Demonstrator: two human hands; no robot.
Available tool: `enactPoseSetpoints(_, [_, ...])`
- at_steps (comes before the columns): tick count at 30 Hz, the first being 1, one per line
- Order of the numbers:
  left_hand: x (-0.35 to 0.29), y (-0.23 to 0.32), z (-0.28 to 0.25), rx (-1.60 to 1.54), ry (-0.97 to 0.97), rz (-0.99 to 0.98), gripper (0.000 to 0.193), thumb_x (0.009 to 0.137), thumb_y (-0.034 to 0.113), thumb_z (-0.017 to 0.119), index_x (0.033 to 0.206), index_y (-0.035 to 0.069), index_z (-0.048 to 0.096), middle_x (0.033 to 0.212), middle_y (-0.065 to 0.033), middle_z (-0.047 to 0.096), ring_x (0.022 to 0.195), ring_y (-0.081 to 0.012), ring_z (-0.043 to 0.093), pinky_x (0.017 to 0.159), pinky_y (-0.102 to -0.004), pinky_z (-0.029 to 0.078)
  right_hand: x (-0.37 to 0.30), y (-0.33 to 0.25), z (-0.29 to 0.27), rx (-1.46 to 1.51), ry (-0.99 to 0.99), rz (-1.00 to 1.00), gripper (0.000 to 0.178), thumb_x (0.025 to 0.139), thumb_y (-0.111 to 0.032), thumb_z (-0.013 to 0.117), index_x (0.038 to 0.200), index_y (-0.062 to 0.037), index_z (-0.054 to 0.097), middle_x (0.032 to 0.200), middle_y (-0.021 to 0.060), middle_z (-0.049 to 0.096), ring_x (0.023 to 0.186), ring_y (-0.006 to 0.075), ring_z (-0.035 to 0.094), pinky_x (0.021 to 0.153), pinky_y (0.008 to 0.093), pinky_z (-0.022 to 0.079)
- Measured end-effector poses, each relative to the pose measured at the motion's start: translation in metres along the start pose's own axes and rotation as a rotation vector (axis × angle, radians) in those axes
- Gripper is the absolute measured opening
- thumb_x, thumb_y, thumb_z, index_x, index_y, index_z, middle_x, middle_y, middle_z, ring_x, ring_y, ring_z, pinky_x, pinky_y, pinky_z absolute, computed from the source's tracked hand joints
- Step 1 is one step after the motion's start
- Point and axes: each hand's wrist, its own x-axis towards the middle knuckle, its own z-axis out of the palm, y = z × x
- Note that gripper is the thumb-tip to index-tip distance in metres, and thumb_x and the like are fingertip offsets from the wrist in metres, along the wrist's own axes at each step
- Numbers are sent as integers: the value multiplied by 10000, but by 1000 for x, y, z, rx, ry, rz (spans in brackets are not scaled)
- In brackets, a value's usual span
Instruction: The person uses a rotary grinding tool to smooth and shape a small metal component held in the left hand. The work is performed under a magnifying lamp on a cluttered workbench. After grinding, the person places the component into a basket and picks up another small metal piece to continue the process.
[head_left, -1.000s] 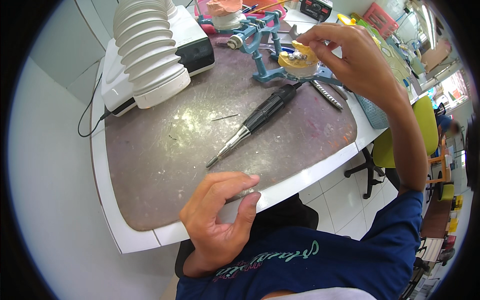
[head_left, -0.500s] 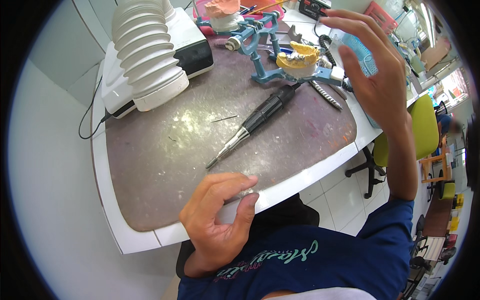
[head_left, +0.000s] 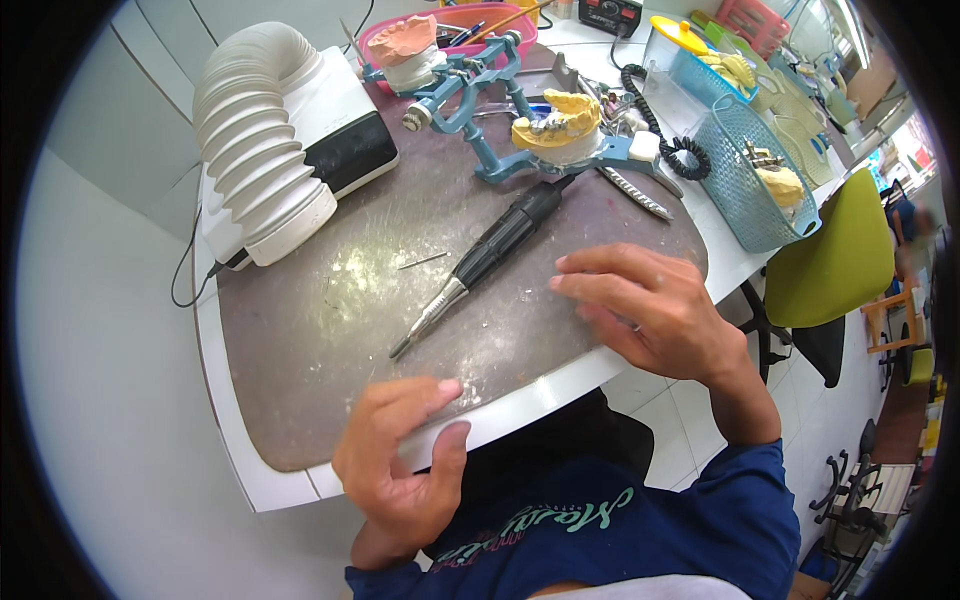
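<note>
Right now your right hand lies palm down over the near right part of the brown work mat, fingers spread and slightly curled, holding nothing; its fingertips point left toward the handpiece, near it but not touching. Your left hand rests at the near edge of the bench, thumb and forefinger curled over the white rim, with nothing else in its grasp.

That handpiece is a slim rod lying diagonally on the mat, black and ribbed along its upper body, tapering to a bare metal nose that points toward you and to the left. Behind it stands a blue metal articulator carrying a yellow plaster dental cast with a few metallic teeth. To the left sits a white and black suction unit with a fat, ribbed white hose bent toward the mat. A flat metal file lies just beside the articulator's base, and a coiled black cord runs past it. A turquoise mesh basket stands at the right.

Your mat is dull, scuffed and dusted with pale powder. Beyond the bench, a green chair stands on a white tiled floor.
</note>
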Motion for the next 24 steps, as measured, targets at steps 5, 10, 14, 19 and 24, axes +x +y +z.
enactPoseSetpoints(5, [8,7,-32,344,-265,112,353,760,-37,710,1107,-17,648,1039,-168,638,923,-288,635,815,-356,517,4,11,-1,-20,-113,-71,338,747,-17,673,1081,-66,672,981,66,666,775,219,686,656,337,570])
enactPoseSetpoints(10, [42,4,-43,646,-460,249,421,745,-19,746,1153,1,647,1058,-165,625,927,-312,615,801,-377,511,9,12,-2,14,-102,-68,361,761,-7,641,1117,-61,672,1030,81,686,691,214,682,589,332,566])
enactPoseSetpoints(14, [68,-7,-36,762,-578,302,453,732,79,791,1156,-4,655,906,-107,587,823,-270,563,671,-362,470,5,18,6,67,57,-37,355,754,-5,651,1103,-59,686,1074,89,697,760,211,706,615,321,576])
enactPoseSetpoints(19, [88,-21,-26,807,-655,385,436,748,120,782,1148,-6,663,771,-50,496,683,-204,493,577,-338,400,5,26,12,68,47,-89,307,731,-13,680,1034,-57,699,1034,85,700,831,216,712,669,318,583])
enactPoseSetpoints(24, [93,-36,-23,734,-612,476,404,731,97,790,1108,-14,694,715,-36,493,614,-180,482,536,-315,386,9,27,9,103,-6,-36,327,676,19,688,996,-44,712,987,91,710,814,239,718,666,323,588])
